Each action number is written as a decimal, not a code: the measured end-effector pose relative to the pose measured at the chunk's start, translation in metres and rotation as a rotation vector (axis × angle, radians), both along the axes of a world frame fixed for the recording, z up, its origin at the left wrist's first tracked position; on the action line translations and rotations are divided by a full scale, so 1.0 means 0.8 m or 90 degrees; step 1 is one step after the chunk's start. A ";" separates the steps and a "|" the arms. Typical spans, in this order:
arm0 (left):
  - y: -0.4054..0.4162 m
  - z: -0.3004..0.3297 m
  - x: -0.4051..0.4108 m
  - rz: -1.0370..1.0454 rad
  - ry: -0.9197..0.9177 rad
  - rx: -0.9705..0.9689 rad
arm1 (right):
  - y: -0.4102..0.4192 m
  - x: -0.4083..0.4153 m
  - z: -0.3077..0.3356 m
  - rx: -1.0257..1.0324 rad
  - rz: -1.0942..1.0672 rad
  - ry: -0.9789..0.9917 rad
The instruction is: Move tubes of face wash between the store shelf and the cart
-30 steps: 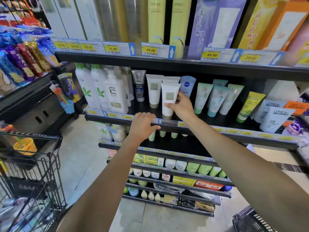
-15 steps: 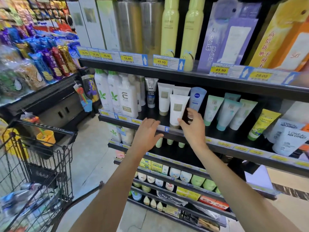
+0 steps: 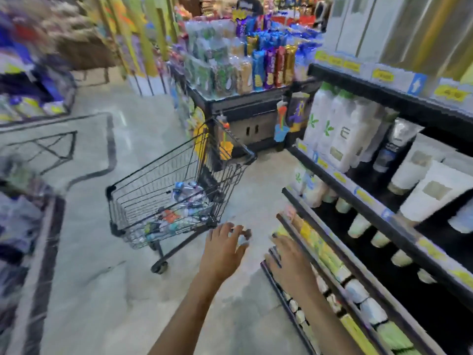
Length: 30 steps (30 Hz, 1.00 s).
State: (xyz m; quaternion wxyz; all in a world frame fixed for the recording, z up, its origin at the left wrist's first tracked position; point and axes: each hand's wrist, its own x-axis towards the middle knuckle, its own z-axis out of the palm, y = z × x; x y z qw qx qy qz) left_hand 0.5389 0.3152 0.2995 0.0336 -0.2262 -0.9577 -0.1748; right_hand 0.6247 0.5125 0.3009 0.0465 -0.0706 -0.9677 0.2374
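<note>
Both hands are out in front over the pale floor (image 3: 107, 290), and the whole view is smeared with blur. The left hand (image 3: 222, 248) hangs in the air just right of the cart (image 3: 163, 198), fingers spread and loosely bent, gripping nothing; a small blurred bit shows at its fingertips, too smeared to name. The right hand (image 3: 290, 254) is flat and relaxed, fingers extended, just beside the edge of the lower shelves (image 3: 289, 285) — touching or not, the blur hides it. It holds nothing.

The black wire cart stands on the floor to the left of the shelving, well apart from the hands' wrists but near the left fingertips. A jumble of small tubes and packets (image 3: 176, 213) lies in its basket; which are face wash cannot be told.

On the shelf (image 3: 368, 201) at the right, white face wash tubes (image 3: 435, 193) stand cap-down near the front edge, with a dark tube (image 3: 396, 147) and tall white bottles (image 3: 340, 134) further along. Behind the cart, a black display stand (image 3: 243, 103) carries rows of bright snack packets (image 3: 266, 67).
</note>
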 end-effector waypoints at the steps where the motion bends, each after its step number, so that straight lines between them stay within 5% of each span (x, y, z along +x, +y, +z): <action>1: -0.028 -0.007 0.011 0.041 -0.010 -0.017 | -0.022 -0.007 -0.007 0.014 0.038 0.000; 14: -0.266 -0.077 0.091 0.398 -0.115 -0.019 | -0.234 -0.072 -0.074 0.039 0.335 -0.116; 30: -0.317 -0.088 -0.146 0.305 -0.163 -0.016 | -0.269 -0.248 -0.095 0.004 0.237 -0.188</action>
